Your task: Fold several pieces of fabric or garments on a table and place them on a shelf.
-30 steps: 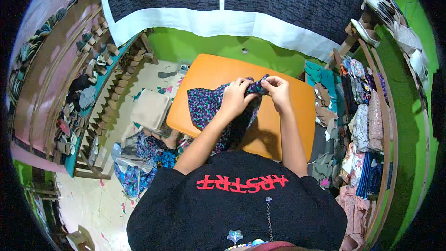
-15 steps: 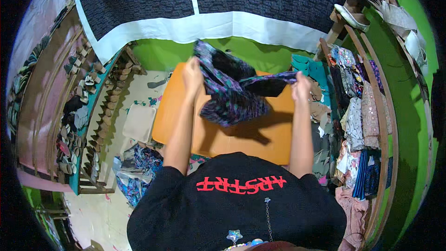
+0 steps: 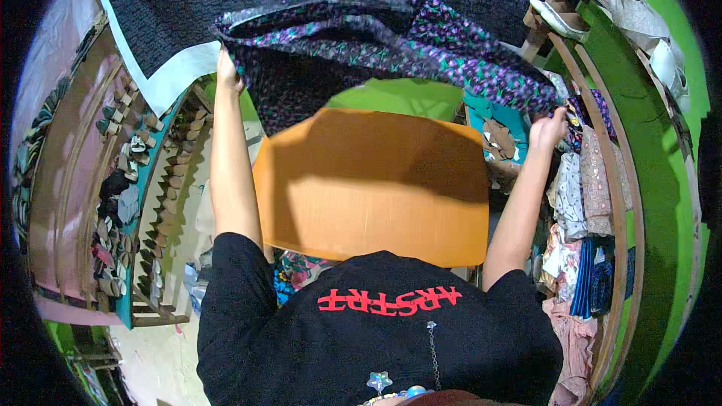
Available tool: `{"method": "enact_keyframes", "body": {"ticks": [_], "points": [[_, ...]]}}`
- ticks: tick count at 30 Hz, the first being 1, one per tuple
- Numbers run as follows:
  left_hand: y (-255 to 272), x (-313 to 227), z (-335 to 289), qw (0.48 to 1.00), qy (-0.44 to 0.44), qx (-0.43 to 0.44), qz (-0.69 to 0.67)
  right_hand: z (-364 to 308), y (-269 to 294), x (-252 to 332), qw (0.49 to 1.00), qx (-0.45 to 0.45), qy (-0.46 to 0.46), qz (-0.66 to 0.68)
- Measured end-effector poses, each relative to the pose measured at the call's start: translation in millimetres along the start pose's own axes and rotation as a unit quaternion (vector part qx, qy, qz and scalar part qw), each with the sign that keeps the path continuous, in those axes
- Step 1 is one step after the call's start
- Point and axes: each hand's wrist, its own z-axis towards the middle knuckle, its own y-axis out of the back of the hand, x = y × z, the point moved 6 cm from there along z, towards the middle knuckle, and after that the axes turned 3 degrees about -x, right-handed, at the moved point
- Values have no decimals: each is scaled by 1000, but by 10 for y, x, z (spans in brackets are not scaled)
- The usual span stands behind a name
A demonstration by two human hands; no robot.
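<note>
A dark cloth garment with a small purple, green and white floral print [image 3: 451, 45] billows in the air, stretched between my raised hands. My left hand [image 3: 229, 74] is closed on its left corner. On the right, my right hand [image 3: 548, 129] grips the opposite end. The cloth is blurred in places, and its exact kind does not show. Beneath it stands an orange-brown wooden table [image 3: 368, 195], with the garment's shadow across its far half.
Racks of shoes [image 3: 135, 143] line the left side. A wooden shelf with folded clothes [image 3: 579, 210] runs along the right, with white shoes [image 3: 560, 19] above. A dark curtain with a white border [image 3: 173, 75] hangs at the back. Floral cloth [image 3: 301, 274] lies at the table's near edge.
Both hands have moved up and wide apart. The garment, bunched low over the table before, is now spread out and lifted toward the curtain.
</note>
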Motion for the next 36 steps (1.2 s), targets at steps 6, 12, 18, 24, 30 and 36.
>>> {"method": "enact_keyframes", "body": {"ticks": [6, 12, 18, 24, 30, 36], "points": [[752, 307, -270, 897, 88, -111, 419, -853, 651, -433, 987, -55, -116, -98], [1739, 998, -684, 885, 251, -154, 360, -1406, 1916, -1127, 933, -112, -105, -327], [2496, 1157, -1533, 811, 56, -352, 463, -2220, 1937, -1078, 633, 186, -72, -748], [1246, 1327, -2196, 815, -34, 69, 574, -3481, 191, -1002, 668, 448, 60, -591], [1051, 1653, -2835, 671, 70, 186, 714, -4477, -59, -1422, 564, 567, 87, -594], [1199, 1581, -2737, 636, -31, 122, 761, -4239, -334, -1343, 633, 515, 150, -557]]}}
